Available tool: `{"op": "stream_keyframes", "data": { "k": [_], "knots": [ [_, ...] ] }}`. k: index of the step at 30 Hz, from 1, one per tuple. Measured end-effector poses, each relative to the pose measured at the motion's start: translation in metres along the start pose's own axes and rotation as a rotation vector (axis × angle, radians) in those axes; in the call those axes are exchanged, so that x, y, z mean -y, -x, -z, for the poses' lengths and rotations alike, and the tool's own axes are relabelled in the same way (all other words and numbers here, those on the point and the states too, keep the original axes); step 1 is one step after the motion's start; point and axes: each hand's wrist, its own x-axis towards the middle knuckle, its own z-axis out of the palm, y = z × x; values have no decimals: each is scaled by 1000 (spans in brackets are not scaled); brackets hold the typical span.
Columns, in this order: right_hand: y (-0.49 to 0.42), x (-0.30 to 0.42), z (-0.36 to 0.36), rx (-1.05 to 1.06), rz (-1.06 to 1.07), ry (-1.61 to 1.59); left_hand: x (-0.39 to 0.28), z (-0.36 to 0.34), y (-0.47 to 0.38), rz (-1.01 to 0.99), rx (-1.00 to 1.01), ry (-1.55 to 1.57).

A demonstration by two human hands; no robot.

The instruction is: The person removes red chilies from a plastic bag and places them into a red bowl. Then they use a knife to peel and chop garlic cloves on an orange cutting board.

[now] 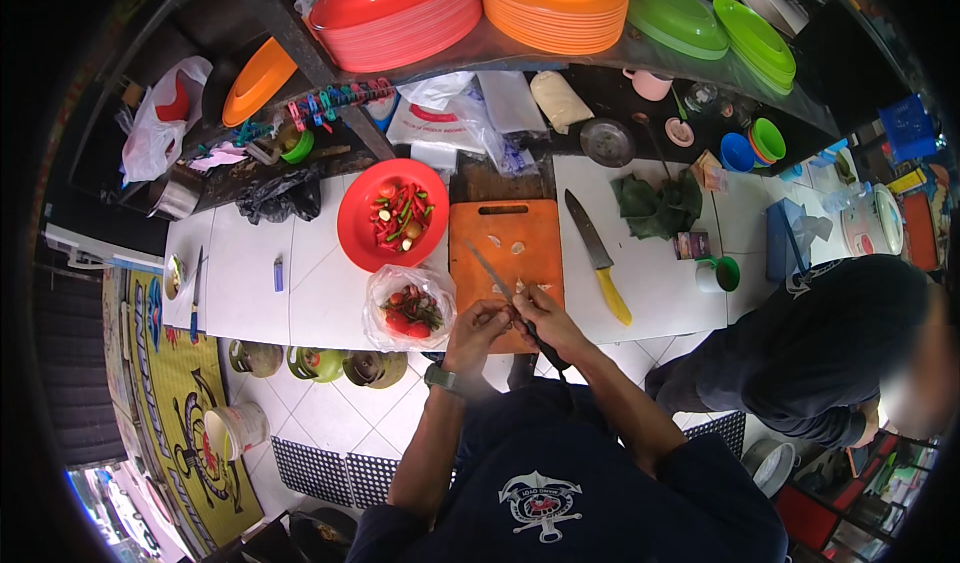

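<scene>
My right hand (551,323) is closed around a kitchen knife (487,272), its blade pointing away over an orange cutting board (465,225). Close beside it, my left hand (478,330) pinches something small, mostly hidden by the fingers, near the blade. Pale pieces that look like garlic (517,248) lie on the board. Left of the board sit a red plate (352,221) with red and green chillies (397,214), and an open plastic bag (375,319) holding tomatoes (418,329) and chillies. A large knife with a yellow handle (615,296) rests to the board's right.
A shelf (442,56) bearing stacked plates (405,15) spans the back. A green cloth (652,206), a green cup (724,274) and a tissue box (784,240) stand rightward. A lighter (278,274) and a black bag (281,195) lie left. Another person (810,338) is at right.
</scene>
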Motion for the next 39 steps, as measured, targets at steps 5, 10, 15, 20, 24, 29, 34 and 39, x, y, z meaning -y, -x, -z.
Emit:
{"op": "stream_keyframes", "data": {
  "k": [5,10,15,20,24,29,34,39],
  "knots": [
    [12,23,-8,24,-75,-134,5,10,2,41,104,229],
    [11,18,-16,-58,110,89,2,-6,1,-41,186,306],
    [11,20,-15,-34,103,136,-2,-6,-1,-8,-78,-51],
    [5,20,-9,-8,20,51,-1,4,-3,-26,64,-19],
    [-14,12,10,-151,45,-66,0,8,0,-5,27,98],
    [-45,-20,38,-323,88,201,-9,5,5,19,-6,284],
    [-46,-33,27,-306,9,460,5,14,1,-2,-53,472],
    [-33,-39,12,-337,236,584,5,12,2,-44,-67,514]
  ]
}}
